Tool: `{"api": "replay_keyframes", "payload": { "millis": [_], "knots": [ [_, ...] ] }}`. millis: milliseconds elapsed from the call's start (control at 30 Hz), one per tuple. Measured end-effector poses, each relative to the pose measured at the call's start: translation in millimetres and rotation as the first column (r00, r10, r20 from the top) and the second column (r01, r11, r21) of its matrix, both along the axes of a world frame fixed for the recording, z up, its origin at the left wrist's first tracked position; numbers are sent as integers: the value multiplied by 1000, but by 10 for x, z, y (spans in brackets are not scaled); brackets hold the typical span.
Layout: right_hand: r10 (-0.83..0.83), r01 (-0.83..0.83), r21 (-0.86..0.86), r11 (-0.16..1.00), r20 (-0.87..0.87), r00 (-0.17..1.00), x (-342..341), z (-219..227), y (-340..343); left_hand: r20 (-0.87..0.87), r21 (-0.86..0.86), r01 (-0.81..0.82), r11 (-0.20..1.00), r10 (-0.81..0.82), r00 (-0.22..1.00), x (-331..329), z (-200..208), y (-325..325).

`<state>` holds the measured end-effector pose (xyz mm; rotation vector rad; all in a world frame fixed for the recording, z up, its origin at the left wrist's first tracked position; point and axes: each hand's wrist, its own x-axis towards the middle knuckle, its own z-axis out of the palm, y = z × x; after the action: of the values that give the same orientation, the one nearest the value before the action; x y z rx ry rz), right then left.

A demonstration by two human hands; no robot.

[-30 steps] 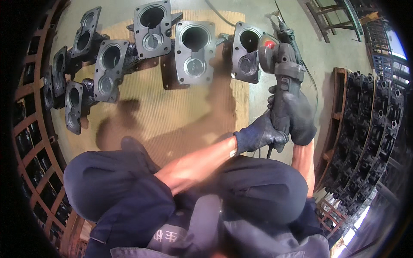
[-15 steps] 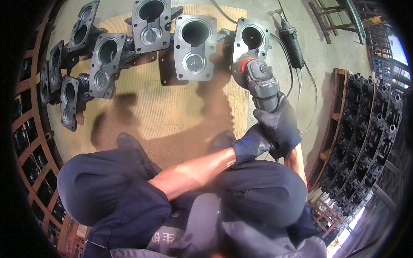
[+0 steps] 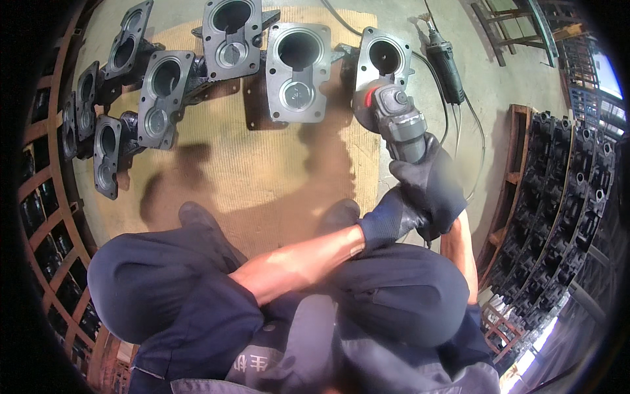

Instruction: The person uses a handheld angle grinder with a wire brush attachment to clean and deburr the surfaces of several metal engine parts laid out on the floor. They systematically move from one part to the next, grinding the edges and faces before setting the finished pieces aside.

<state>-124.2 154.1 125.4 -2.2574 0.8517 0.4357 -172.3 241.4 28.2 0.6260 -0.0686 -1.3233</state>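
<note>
Both gloved hands hold a grey angle grinder [image 3: 405, 131]. My right hand [image 3: 434, 178] is closed around its body just behind the head. My left hand [image 3: 396, 215] crosses over from the left and is closed on the rear part, its fingers partly hidden. The grinder's disc, with a red glow or red part beside the head, lies against or just over the lower end of the rightmost metal casting [image 3: 396, 77]; exact contact is hard to tell. That casting has a flat flange with a large round bore. A similar casting [image 3: 317, 85] stands to its left.
More flanged castings [image 3: 155, 125] stand farther left on a tan corrugated sheet [image 3: 262, 177]. A second power tool [image 3: 446, 69] with cords lies on the floor at the right. Stacked dark castings [image 3: 558, 197] by a rusty frame [image 3: 514, 171] line the right; a rusty rack [image 3: 56, 184] lines the left.
My hands and the rear of the grinder have shifted slightly to the right. The disc stays at the lower end of the same casting.
</note>
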Motion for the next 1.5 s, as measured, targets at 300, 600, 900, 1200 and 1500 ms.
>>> {"api": "replay_keyframes", "payload": {
  "millis": [300, 600, 900, 1200, 1500],
  "knots": [
    [34, -35, 72, 997, 14, 999, 249, 26, 3, 33, 21, -131, 991, 130, 991, 128, -27, -23],
    [69, -66, 44, 997, -55, 996, 246, 3, -99, 339, 75, -5, 997, -21, 941, 317, 139, 2],
    [84, -86, -14, 996, -114, 990, 51, 119, 0, -55, -40, -119, 992, 117, 992, -171, 27, -109],
    [45, -41, 82, 996, -45, 998, 332, 21, -42, 134, 39, -33, 999, 27, 991, 333, 125, 62],
    [38, -37, 153, 988, -9, 999, 589, 16, -133, 246, 76, -127, 989, 105, 964, 549, 105, -51]
  ]
}}
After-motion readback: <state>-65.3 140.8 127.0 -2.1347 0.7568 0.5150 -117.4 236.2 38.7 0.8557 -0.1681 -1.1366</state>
